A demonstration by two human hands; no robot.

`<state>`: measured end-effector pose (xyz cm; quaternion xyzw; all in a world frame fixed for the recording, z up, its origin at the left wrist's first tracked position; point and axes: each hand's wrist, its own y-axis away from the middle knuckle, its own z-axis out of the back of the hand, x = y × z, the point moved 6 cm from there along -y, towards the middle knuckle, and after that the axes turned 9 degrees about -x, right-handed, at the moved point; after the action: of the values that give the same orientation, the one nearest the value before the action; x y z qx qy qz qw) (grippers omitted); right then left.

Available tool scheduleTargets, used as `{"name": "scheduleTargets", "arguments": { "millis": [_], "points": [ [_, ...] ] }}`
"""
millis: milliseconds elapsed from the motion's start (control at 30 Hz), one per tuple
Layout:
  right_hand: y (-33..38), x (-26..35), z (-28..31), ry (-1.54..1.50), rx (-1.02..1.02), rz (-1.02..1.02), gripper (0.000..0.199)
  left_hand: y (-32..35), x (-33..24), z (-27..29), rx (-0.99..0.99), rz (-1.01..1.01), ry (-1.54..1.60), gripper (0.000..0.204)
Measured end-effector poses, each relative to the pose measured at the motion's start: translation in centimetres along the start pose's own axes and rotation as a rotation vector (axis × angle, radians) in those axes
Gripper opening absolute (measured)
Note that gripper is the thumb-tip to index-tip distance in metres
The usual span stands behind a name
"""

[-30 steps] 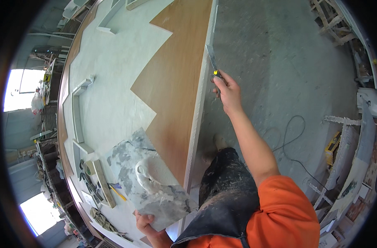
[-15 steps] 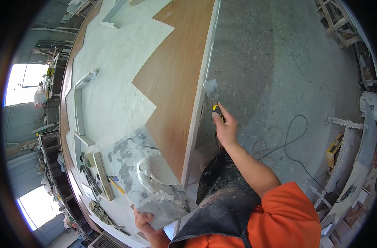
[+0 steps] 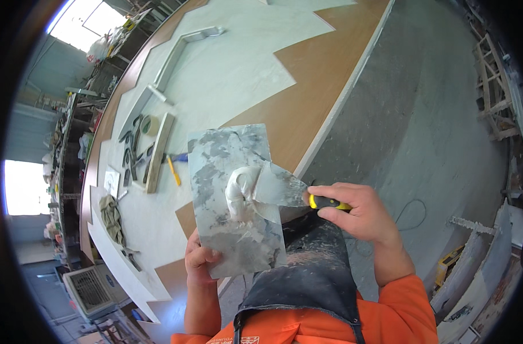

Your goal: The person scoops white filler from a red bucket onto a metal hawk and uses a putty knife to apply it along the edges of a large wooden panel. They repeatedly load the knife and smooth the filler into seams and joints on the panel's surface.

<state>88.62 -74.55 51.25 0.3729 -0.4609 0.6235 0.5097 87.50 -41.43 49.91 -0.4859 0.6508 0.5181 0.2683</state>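
My left hand [image 3: 203, 255] grips the lower left edge of a flat, smeared grey board [image 3: 215, 166], thumb on top and fingers hidden beneath. A curved mound of white paste [image 3: 236, 192] sits on the middle of the board. My right hand [image 3: 359, 209] is closed round the black and yellow handle of a putty knife [image 3: 327, 202]. Its wide blade lies over the board, its edge touching the right side of the paste. Both are held in front of my dark, spattered apron [image 3: 307, 281].
A long worktable carries a white panel [image 3: 227, 74] with zigzag edges over brown wood [image 3: 330, 69]. On it lie a wooden strip [image 3: 160, 153], a tape roll [image 3: 150, 125], a yellow-handled tool [image 3: 174, 171] and a crumpled cloth [image 3: 111, 221]. A cable [image 3: 411, 213] lies on the floor at right.
My right hand has brought the putty knife from beside the table edge back onto the board, against the paste. The board is now held more upright in view, and the view has turned.
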Motion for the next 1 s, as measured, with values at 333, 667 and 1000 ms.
{"name": "scheduleTargets", "arguments": {
  "millis": [333,667,1000],
  "points": [
    [8.0,6.4,-9.2,0.356,0.110,0.068,0.036,5.6,-0.7,8.4,-0.037,-0.082,0.103,0.073],
    [5.8,-11.6,-2.2,-0.815,-0.615,-0.424,0.043,6.2,-2.0,12.1,-0.023,-0.150,0.025,0.062],
    [-4.0,-21.0,-2.2,-0.872,-0.885,-0.381,0.036,5.8,-2.1,13.1,-0.389,-0.136,-0.248,0.061]
  ]
}}
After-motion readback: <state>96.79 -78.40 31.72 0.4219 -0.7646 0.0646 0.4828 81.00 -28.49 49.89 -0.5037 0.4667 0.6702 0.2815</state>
